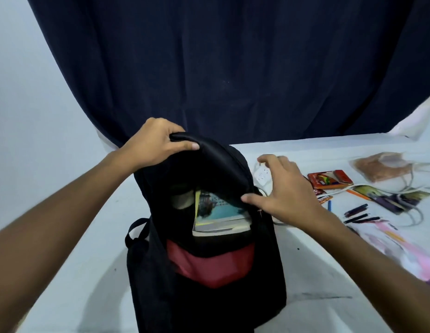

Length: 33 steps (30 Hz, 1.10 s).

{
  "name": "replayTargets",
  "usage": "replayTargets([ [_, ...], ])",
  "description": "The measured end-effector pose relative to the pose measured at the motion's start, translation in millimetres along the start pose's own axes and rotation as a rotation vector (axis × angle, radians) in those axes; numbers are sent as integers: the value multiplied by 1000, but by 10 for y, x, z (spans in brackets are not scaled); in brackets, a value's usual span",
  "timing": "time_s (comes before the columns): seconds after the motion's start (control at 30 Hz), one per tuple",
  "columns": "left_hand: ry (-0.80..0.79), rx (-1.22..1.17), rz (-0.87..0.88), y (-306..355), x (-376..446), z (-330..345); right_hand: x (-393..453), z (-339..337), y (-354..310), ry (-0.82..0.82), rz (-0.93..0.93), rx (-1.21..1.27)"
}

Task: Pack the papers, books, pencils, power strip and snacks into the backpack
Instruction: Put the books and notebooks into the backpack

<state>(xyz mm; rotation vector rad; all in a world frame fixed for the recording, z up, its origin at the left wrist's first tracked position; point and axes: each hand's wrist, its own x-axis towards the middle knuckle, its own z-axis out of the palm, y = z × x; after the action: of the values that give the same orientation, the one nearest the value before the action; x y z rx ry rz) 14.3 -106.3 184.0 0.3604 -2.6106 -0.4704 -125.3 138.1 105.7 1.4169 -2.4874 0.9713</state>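
A black backpack [264, 265] with a red front panel stands upright on the white table, its main compartment open. A book [216, 212] with a blue cover sits inside it. My left hand [154, 143] grips the top flap of the backpack and holds it up. My right hand [283, 188] hovers with spread fingers beside the opening's right edge, thumb near the rim, holding nothing. A white power strip [263, 176] lies just behind that hand. Red snack packets [329, 179], dark pencils and pens [358, 213] and a pink paper sheet [401, 246] lie on the table to the right.
A clear bag of brownish snacks [382, 167] lies at the far right with white cable [413, 188] looped near it. A dark packet [389, 198] lies among the cable. A dark blue curtain [221, 68] hangs behind the table [77, 260].
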Motion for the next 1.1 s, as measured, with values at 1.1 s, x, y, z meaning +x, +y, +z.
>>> replayTargets([
  [1.1, -253, -95, -215, 279, -95, 524, 154, 746, 1135, -298, 289, 90],
])
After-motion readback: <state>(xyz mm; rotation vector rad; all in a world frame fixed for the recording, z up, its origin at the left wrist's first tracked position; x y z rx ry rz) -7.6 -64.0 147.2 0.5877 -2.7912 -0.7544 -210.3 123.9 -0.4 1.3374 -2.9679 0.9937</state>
